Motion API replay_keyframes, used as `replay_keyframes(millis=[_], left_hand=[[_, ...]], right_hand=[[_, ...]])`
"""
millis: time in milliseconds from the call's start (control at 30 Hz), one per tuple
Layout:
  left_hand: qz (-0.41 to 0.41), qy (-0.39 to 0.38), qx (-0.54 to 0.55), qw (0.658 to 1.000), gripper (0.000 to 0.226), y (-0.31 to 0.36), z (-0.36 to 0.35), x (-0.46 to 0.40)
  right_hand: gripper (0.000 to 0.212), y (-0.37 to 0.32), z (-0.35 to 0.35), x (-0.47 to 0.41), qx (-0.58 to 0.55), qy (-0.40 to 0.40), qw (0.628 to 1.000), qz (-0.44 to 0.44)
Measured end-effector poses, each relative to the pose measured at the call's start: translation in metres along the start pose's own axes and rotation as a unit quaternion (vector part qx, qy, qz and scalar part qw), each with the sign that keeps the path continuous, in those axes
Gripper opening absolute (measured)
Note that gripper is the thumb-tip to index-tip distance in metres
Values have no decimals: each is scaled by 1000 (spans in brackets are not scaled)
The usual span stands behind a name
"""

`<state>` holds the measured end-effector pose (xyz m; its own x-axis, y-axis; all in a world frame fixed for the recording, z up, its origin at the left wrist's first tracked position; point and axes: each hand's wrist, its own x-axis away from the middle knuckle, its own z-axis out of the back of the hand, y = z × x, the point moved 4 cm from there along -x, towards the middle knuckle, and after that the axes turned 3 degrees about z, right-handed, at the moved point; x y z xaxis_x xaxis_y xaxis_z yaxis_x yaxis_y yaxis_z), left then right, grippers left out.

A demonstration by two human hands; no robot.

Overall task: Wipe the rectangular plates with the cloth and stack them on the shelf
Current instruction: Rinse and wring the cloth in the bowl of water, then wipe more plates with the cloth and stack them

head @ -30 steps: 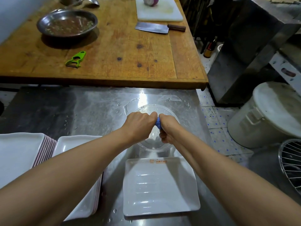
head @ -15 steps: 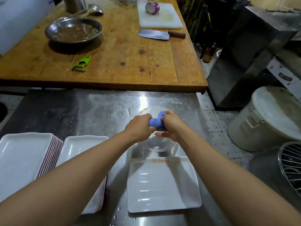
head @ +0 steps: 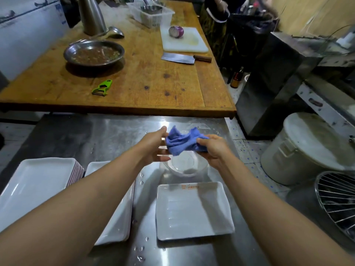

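Over the glass bowl [head: 185, 166], near the far edge of the steel table [head: 107, 135], both hands have the cloth [head: 182, 142] now. A second ago it was balled up tight between two fists getting wrung out; now it's been pulled open and spread between them. Right hand [head: 213, 148] has its fingers curled round one end, left hand [head: 153, 145] looks flatter, fingers mostly straight with the tips on the other end, so more touching than gripping as far as I can see. So the wringing looks done and wiping is next, I'd guess. One plate [head: 192, 210] sits alone right in front near the near edge, looks wet. Two stacks [head: 32, 181] of plates wait at the left edge. No shelf in view.
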<state>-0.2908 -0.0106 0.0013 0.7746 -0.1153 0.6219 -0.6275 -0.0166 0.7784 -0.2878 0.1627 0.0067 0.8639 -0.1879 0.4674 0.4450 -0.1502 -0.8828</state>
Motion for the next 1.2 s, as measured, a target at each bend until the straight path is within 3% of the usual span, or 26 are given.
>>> replay_keyframes(millis=[67, 167, 233, 300, 367, 433, 600, 767, 833, 933, 1100, 1200], left_hand=[[-14, -56, -4, 998, 40, 1, 0, 9], [-18, -102, 29, 994, 16, 4, 1, 23], [-6, -89, 81, 993, 9, 5, 5, 32], [-14, -55, 130, 990, 15, 7, 10, 36], [-51, -37, 144, 988, 18, 12, 12, 43], [-97, -37, 144, 984, 16, 17, 13, 50], [-173, -103, 76, 977, 6, 23, 18, 83], [-185, -117, 17, 976, 26, 24, 43, 112], [-165, -87, -48, 981, 30, 21, 59, 119], [-112, -1, -146, 983, 12, 8, 80, 129], [-70, 97, 3, 993, 5, -17, 102, 146], [-86, 153, 57, 983, 9, -31, 112, 159]], right_hand=[[13, -6, 2, 11, -2, 18, 1000, 19], [17, -14, 1, 30, -28, 23, 998, 53], [21, -20, -3, 45, -50, 10, 995, 82], [33, -21, -8, 60, -48, -12, 993, 106], [56, -19, -11, 74, -4, -29, 993, 118], [64, -16, -17, 86, 45, -70, 991, 102], [56, -15, -37, 103, 109, -183, 973, 84], [23, -21, -60, 111, 189, -218, 945, 152], [21, -22, -65, 111, 179, -197, 951, 156], [23, -19, -72, 113, 187, -173, 954, 159], [7, -7, -100, 126, 214, -176, 941, 195], [38, 6, -116, 132, 160, -255, 939, 165]])
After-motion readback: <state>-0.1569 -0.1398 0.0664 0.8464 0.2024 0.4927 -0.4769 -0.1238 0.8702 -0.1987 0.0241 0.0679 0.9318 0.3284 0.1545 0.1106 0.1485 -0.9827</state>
